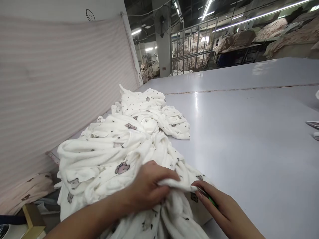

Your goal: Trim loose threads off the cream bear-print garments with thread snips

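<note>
A long heap of white fabric (102, 149) with printed bears and small dark marks lies gathered on the table. My left hand (152, 186) is closed on a twisted fold of this fabric, pulling it taut toward the right. At the end of that fold, my right hand (219, 205) is closed around thread snips (210, 199) with a green part; the fingers cover most of them. Their tip meets the fabric's edge, and whether the blades are apart cannot be made out.
The pale, glossy table (244, 142) stretches right, with a seam across its far part. Metal tool tips (312, 124) show at its right edge. A pink striped cloth (62, 76) hangs on the left. Behind stand a barred metal rack (191, 49) and fabric piles (294, 36).
</note>
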Demonstrator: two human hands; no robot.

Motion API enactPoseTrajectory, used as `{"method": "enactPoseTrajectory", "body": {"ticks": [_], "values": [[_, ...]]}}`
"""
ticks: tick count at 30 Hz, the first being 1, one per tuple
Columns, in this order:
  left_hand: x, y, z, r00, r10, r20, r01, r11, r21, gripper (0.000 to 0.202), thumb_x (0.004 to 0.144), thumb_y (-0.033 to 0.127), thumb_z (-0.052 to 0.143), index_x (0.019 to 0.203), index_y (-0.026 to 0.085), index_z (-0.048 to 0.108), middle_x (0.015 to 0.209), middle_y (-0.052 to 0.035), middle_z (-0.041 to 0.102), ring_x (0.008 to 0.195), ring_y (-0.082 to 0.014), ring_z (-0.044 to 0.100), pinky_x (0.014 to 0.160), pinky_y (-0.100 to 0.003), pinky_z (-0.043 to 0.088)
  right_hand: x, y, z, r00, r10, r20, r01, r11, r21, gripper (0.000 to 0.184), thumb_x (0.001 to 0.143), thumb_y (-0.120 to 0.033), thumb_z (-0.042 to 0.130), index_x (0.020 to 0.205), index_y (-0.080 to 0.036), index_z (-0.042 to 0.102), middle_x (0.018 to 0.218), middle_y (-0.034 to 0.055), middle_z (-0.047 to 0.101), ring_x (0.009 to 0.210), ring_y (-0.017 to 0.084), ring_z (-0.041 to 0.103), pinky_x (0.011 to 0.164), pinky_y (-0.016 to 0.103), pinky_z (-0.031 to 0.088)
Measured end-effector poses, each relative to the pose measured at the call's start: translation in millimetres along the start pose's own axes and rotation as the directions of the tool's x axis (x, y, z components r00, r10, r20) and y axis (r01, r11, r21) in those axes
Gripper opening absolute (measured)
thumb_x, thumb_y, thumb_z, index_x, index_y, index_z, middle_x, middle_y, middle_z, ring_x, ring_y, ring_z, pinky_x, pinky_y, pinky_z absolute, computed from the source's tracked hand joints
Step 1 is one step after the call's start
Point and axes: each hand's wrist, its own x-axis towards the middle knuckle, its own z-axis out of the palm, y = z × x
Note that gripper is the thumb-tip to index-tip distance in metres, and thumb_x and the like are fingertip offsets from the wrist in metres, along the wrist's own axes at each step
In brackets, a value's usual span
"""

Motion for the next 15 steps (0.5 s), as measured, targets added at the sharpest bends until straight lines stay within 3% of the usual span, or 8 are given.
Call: {"method": "enactPoseTrajectory", "body": {"ticks": [3, 4, 6, 8, 11, 13, 15], "values": [[-1.9, -0.9, -46.6, 0.982, -0.132, -0.134, 0.098, 0.968, -0.231, 0.016, 0.077, 0.025, 0.048, 0.074, 0.019, 0.062, 0.067, -0.0015, 0.061, 0.062, -0.0169, 0.053, 0.056, -0.027, 0.039, 1.2, 19.8, 1.9, 1.0, -0.015, -0.02, 0.014, 1.0, -0.017, 0.015, 0.091, -0.038, 0.046, 0.092, -0.032, 0.06, 0.07, -0.0057, 0.068, 0.055, 0.016, 0.064, 0.049, 0.024, 0.05], [-4.2, -2.2, -61.2, 0.98, -0.123, -0.156, 0.076, 0.958, -0.278, 0.018, 0.08, 0.026, 0.047, 0.071, 0.02, 0.061, 0.062, -0.0005, 0.057, 0.058, -0.0157, 0.05, 0.054, -0.027, 0.037, 0.8, 25.3, 2.5, 0.998, -0.03, -0.053, 0.029, 0.999, -0.015, 0.013, 0.091, -0.037, 0.046, 0.091, -0.032, 0.058, 0.067, -0.0063, 0.067, 0.051, 0.015, 0.062, 0.047, 0.024, 0.048], [-9.5, -3.7, -82.6, 0.993, 0.002, -0.12, -0.039, 0.951, -0.306, 0.021, 0.081, 0.027, 0.048, 0.065, 0.022, 0.06, 0.051, 0.0016, 0.047, 0.05, -0.0136, 0.041, 0.055, -0.029, 0.035, -0.9, 34.5, 3.1, 0.984, -0.068, -0.165, 0.067, 0.998, -0.01, 0.007, 0.089, -0.031, 0.048, 0.092, -0.031, 0.055, 0.063, -0.0066, 0.062, 0.048, 0.014, 0.057, 0.045, 0.023, 0.045], [-13.3, -1.6, -91.0, 0.983, 0.165, 0.085, -0.14, 0.961, -0.238, 0.022, 0.078, 0.029, 0.05, 0.059, 0.023, 0.06, 0.045, 0.0018, 0.041, 0.048, -0.0134, 0.037, 0.063, -0.033, 0.036, -3.4, 41.8, 3.3, 0.943, -0.108, -0.314, 0.112, 0.994, -0.005, 0.009, 0.088, -0.024, 0.05, 0.093, -0.031, 0.05, 0.067, -0.0052, 0.06, 0.048, 0.013, 0.053, 0.044, 0.023, 0.042], [-12.5, 8.2, -85.1, 0.855, 0.183, 0.485, -0.155, 0.983, -0.096, 0.016, 0.07, 0.023, 0.05, 0.056, 0.023, 0.058, 0.045, -0.0004, 0.045, 0.05, -0.0154, 0.039, 0.072, -0.037, 0.038, -7.6, 48.8, 5.4, 0.844, -0.158, -0.512, 0.196, 0.98, 0.02, 0.013, 0.088, -0.017, 0.046, 0.09, -0.029, 0.043, 0.083, -0.0005, 0.06, 0.053, 0.013, 0.051, 0.049, 0.025, 0.043], [-8.9, 15.3, -78.1, 0.786, 0.142, 0.602, -0.132, 0.989, -0.062, 0.011, 0.061, 0.017, 0.048, 0.057, 0.023, 0.056, 0.047, -0.0011, 0.049, 0.05, -0.016, 0.038, 0.074, -0.036, 0.038, -9.6, 49.5, 8.7, 0.797, -0.173, -0.578, 0.239, 0.97, 0.04, 0.013, 0.088, -0.017, 0.046, 0.086, -0.029, 0.041, 0.084, 0.0009, 0.06, 0.057, 0.014, 0.051, 0.054, 0.028, 0.045], [-5.4, 19.8, -74.2, 0.767, 0.133, 0.627, -0.116, 0.991, -0.067, 0.013, 0.053, 0.013, 0.046, 0.057, 0.022, 0.054, 0.047, -0.0009, 0.048, 0.05, -0.016, 0.037, 0.075, -0.035, 0.038, -10.8, 47.1, 11.7, 0.78, -0.142, -0.609, 0.226, 0.972, 0.063, 0.013, 0.088, -0.017, 0.048, 0.084, -0.028, 0.042, 0.081, 0.0011, 0.059, 0.064, 0.016, 0.055, 0.057, 0.029, 0.045]]}}
